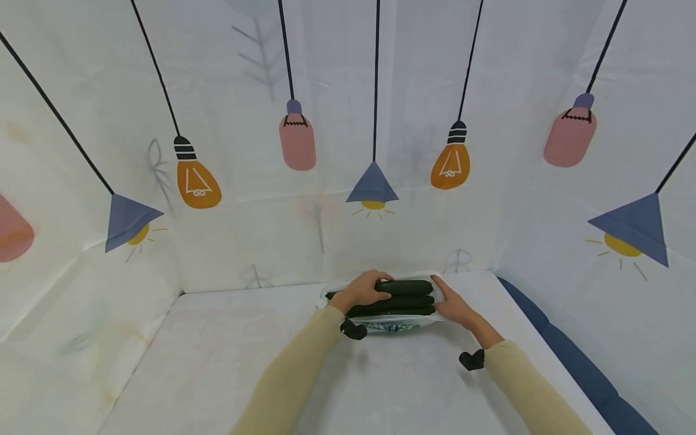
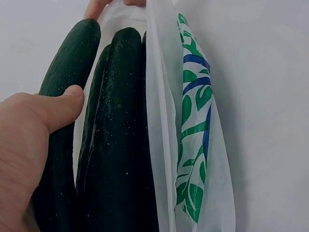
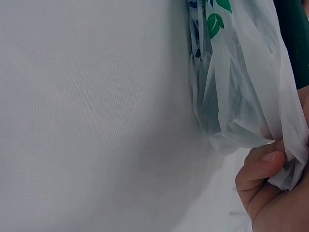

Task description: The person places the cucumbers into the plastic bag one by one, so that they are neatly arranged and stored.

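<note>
Several dark green cucumbers lie side by side in a white plastic bag (image 1: 435, 314) with a green and blue leaf print (image 2: 195, 101). My left hand (image 1: 363, 289) grips the farthest cucumber (image 1: 410, 287), its thumb across the near side in the left wrist view. That cucumber (image 2: 72, 58) sits a little apart from the other cucumbers (image 2: 120, 121). At the bag's right end my right hand (image 1: 452, 304) holds the bag's edge; in the right wrist view curled fingers (image 3: 260, 171) pinch the crumpled plastic (image 3: 241, 111). Part of the right hand is out of that view.
A white-covered table (image 1: 228, 350) carries the bag near its back edge. White sheets (image 1: 244, 241) printed with hanging lamps stand behind and on both sides. Along the right edge of the table runs a blue padded thing (image 1: 565, 350). A dark strap piece (image 1: 472, 360) sits at each wrist.
</note>
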### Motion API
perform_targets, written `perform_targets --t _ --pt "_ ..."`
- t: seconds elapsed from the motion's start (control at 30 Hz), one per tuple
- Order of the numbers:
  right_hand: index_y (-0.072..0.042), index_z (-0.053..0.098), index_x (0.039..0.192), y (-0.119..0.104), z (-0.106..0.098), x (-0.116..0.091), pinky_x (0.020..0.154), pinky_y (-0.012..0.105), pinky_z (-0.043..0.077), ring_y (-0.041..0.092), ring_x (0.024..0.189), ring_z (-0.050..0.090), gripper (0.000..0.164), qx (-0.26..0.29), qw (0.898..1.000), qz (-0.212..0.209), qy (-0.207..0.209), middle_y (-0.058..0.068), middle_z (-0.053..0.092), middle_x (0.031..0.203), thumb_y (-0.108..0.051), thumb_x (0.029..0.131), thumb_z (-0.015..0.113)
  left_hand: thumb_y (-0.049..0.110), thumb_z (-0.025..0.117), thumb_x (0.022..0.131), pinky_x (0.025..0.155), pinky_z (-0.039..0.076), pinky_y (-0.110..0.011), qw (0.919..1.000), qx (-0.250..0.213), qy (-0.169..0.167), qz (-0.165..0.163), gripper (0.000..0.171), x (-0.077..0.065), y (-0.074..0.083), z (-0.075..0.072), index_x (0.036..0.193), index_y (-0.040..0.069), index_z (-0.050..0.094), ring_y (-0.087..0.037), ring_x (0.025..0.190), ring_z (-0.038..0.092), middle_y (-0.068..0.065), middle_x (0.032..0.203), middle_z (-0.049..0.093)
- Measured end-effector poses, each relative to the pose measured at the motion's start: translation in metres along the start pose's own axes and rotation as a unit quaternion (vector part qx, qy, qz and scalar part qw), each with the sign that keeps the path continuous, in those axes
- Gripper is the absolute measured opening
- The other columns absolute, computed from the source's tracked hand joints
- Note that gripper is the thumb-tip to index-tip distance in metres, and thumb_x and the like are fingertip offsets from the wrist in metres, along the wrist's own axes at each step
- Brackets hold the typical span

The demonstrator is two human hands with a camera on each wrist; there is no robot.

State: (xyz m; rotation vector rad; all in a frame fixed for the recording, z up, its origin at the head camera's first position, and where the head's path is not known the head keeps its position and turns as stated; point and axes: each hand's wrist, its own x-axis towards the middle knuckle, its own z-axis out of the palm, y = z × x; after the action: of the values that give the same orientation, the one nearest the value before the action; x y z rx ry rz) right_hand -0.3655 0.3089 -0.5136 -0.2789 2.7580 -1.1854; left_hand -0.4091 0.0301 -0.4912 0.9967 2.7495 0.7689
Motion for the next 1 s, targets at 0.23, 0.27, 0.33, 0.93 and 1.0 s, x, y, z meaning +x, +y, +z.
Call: perform_targets --t 0.23,0.27,0.33,0.93,1.0 --pt "-0.003 0.014 0.155 0.0005 -0.0012 -0.0006 0.098 0.06 0.032 0.046 0.133 0.029 0.08 -0.006 1.0 -0.006 0.003 0.03 0.018 0.154 0.006 0.084 0.05 0.034 0.064 0.095 0.092 0.045 -0.035 0.9999 -0.001 -0.01 -0.004 0.045 0.0011 0.0008 0.0033 0.138 0.023 0.055 -0.016 0.109 0.053 0.0 0.13 0.053" --pt "-0.002 0.013 0.155 -0.0003 -0.0017 -0.0011 0.097 0.06 0.033 0.047 0.133 0.029 0.08 -0.005 1.0 -0.007 0.002 0.03 0.017 0.154 0.006 0.084 0.05 0.034 0.064 0.096 0.093 0.045 -0.035 0.9999 0.001 -0.013 -0.004 0.045 0.0011 0.0012 0.0032 0.139 0.023 0.055 -0.016 0.109 0.053 0.0 0.13 0.053" --pt "-0.002 0.013 0.155 -0.0023 -0.0023 -0.002 0.096 0.059 0.034 0.046 0.132 0.031 0.08 -0.005 1.0 -0.01 0.002 0.031 0.018 0.154 0.005 0.084 0.05 0.034 0.063 0.096 0.093 0.045 -0.035 0.9998 0.008 -0.019 -0.008 0.045 0.0011 0.0017 0.0028 0.139 0.024 0.054 -0.016 0.11 0.053 0.0 0.13 0.053" --pt "-0.003 0.016 0.154 -0.0029 0.0003 0.002 0.102 0.062 0.03 0.048 0.136 0.026 0.08 -0.001 1.0 -0.007 0.005 0.029 0.019 0.154 0.005 0.083 0.05 0.035 0.069 0.091 0.087 0.048 -0.037 0.9963 0.05 -0.033 -0.061 0.049 0.0067 0.0054 0.0042 0.138 0.027 0.055 -0.018 0.108 0.055 -0.002 0.124 0.055" --pt "-0.003 0.016 0.155 -0.0023 0.0 0.0012 0.103 0.062 0.03 0.048 0.136 0.026 0.08 0.0 1.0 -0.001 0.005 0.029 0.019 0.154 0.005 0.083 0.05 0.033 0.071 0.091 0.089 0.048 -0.037 0.9971 0.039 -0.036 -0.054 0.05 0.0073 0.006 0.0037 0.137 0.024 0.056 -0.019 0.11 0.055 -0.002 0.125 0.056"
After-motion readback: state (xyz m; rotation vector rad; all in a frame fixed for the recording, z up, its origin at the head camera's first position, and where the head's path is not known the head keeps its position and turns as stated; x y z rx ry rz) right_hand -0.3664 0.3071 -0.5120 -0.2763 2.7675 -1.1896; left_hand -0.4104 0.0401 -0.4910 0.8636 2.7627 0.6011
